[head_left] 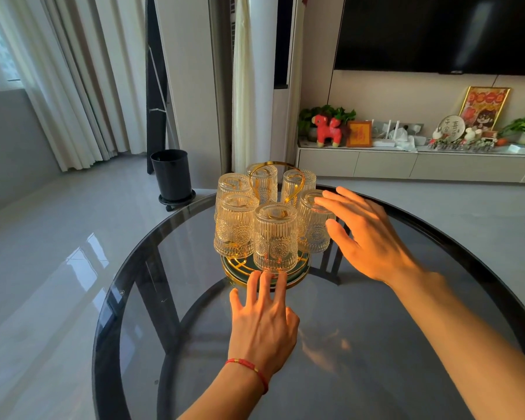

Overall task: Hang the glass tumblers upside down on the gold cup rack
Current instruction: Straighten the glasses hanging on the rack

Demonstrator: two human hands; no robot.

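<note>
Round smoked-glass table (pixel 376 344) carries the gold rack (pixel 265 269) toward its 12 o'clock edge, with six tumblers (pixel 275 236) hung upside down around the rack's handle. Right hand (pixel 362 234), at the rack's 3 o'clock, is spread flat, fingertips on the nearest tumbler's upturned base, gripping nothing. Left hand (pixel 262 322), at 6 o'clock, lies with straight fingers reaching the rack's base rim.

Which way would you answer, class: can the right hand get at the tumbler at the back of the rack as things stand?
Probably not directly. The right hand sits by the right tumbler; the back tumbler stands behind the gold handle and nearer tumblers, so reaching over the top looks the likeliest way.
</note>
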